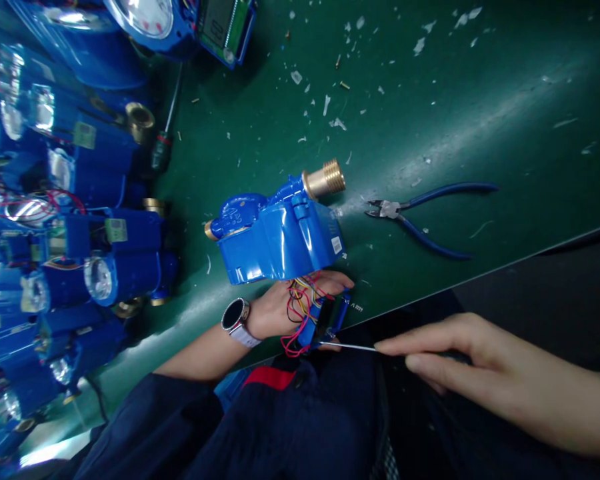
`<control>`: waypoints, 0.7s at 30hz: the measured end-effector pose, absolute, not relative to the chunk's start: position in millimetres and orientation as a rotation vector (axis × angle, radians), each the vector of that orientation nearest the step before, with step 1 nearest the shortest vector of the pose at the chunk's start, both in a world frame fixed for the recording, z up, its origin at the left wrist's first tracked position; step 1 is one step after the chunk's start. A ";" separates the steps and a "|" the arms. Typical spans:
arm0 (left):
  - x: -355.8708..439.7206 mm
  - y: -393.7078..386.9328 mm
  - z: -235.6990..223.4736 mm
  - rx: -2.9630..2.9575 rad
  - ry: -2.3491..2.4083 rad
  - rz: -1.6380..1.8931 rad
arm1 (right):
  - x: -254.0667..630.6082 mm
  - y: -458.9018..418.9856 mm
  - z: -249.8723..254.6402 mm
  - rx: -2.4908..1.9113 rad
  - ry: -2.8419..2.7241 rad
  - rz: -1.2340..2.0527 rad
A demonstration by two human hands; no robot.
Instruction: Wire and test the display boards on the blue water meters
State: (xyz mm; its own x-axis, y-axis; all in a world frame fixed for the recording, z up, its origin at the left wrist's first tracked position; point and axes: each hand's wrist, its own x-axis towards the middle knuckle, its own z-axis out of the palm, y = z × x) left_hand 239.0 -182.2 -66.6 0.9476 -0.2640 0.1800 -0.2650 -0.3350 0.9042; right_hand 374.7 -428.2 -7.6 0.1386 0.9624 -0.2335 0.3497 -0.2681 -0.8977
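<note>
A blue water meter [280, 233] with brass threaded ends lies on the green bench [480, 100], near its front edge. My left hand [290, 307], with a watch on the wrist, grips the meter's small blue wired module [323, 327] under the body, among red, yellow and black wires. My right hand [460, 360] pinches a thin metal screwdriver [347, 346]. Its tip touches the module.
Many blue water meters [70, 220] are packed along the left side. Blue-handled cutting pliers [420, 213] lie on the bench right of the meter. A dark screwdriver [163, 143] lies near the stack. White scraps and small brass bits litter the far bench.
</note>
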 end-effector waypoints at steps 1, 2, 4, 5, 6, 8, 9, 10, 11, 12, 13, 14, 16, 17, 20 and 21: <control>239.0 -182.1 -66.8 1.932 -0.378 0.005 | 373.9 -428.7 -8.4 -1.721 -1.248 1.147; 238.9 -182.1 -67.2 1.927 -0.373 0.008 | 373.7 -429.3 -9.1 -1.714 -1.294 1.110; 238.5 -182.1 -68.1 1.908 -0.352 0.004 | 374.8 -431.4 -10.8 -1.684 -1.519 0.904; 238.2 -182.1 -68.5 1.897 -0.343 0.000 | 375.6 -432.6 -11.7 -1.663 -1.653 0.788; 237.9 -182.1 -68.8 1.889 -0.335 -0.001 | 376.2 -433.6 -12.8 -1.643 -1.770 0.681; 237.4 -182.3 -68.4 1.885 -0.307 -0.016 | 376.4 -434.2 -14.8 -1.601 -1.884 0.546; 237.3 -182.3 -67.8 1.885 -0.284 -0.031 | 375.7 -433.6 -15.4 -1.595 -1.853 0.569; 237.3 -182.4 -67.0 1.883 -0.257 -0.044 | 374.6 -432.4 -15.6 -1.612 -1.757 0.658; 237.3 -182.5 -66.0 1.881 -0.235 -0.053 | 373.2 -430.7 -15.3 -1.638 -1.610 0.802; 237.4 -182.6 -65.1 1.881 -0.222 -0.058 | 371.7 -429.0 -14.7 -1.661 -1.435 0.986; 237.5 -182.7 -64.3 1.885 -0.220 -0.059 | 370.4 -427.6 -14.0 -1.678 -1.256 1.162; 237.6 -182.7 -63.7 1.893 -0.225 -0.053 | 369.1 -426.8 -13.5 -1.675 -1.122 1.291; 237.7 -182.8 -63.7 1.924 -0.244 -0.049 | 367.2 -428.0 -13.9 -1.642 -1.106 1.296; 237.6 -182.9 -64.2 1.935 -0.250 -0.045 | 366.4 -429.8 -15.0 -1.630 -1.210 1.183; 236.6 -183.7 -66.3 1.917 -0.241 -0.006 | 363.8 -435.0 -19.7 -1.599 -1.540 0.766; 235.9 -184.2 -66.8 1.908 -0.222 -0.002 | 363.0 -435.2 -20.6 -1.607 -1.533 0.755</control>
State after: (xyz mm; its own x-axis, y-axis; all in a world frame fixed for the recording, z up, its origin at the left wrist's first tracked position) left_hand 235.9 -184.2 -66.8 0.9821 -0.1550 0.1069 -0.1529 -0.3251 0.9332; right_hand 363.0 -435.2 -20.6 0.0979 0.9910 0.0917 0.5313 0.0259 -0.8468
